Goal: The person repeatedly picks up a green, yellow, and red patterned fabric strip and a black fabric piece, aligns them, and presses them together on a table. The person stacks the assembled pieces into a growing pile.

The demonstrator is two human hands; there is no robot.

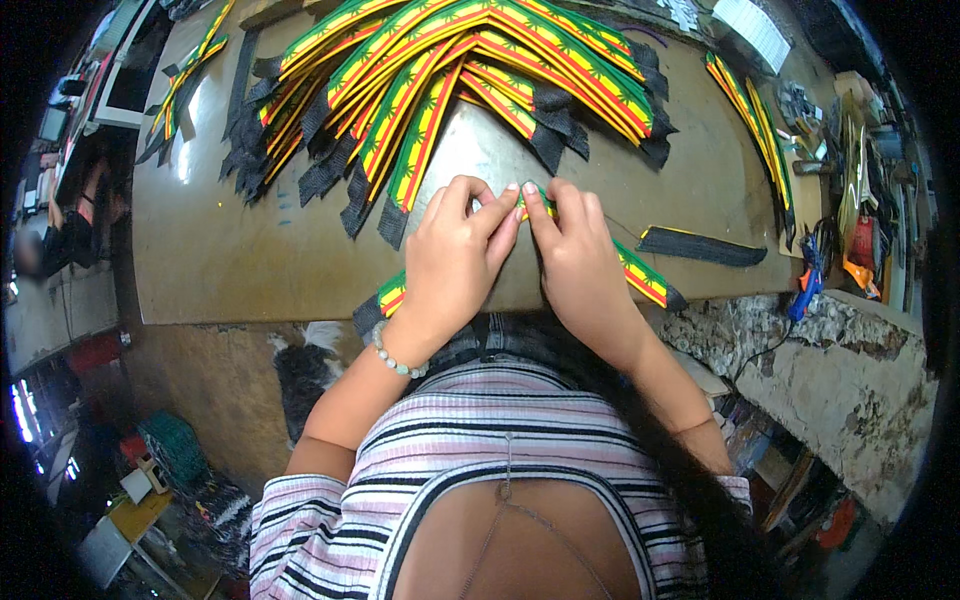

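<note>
Striped strip (pixel 643 275), bent, near front edge of surface (pixel 250 260), peak between hands. Left hand (pixel 452 245): angled up from lower left, back upward, fingers (pixel 465 192) curled, pinching strip's peak. Right hand (pixel 582 258): angled from lower right, fingers narrow on same peak, thumbs nearly meeting.

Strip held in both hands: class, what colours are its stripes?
Green, yellow and red; the strip shows in the head view.

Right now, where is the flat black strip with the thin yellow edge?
In the head view, the black strip lies on the brown tabletop, right of the right hand, beyond the black-tipped green-yellow-red band.
</note>
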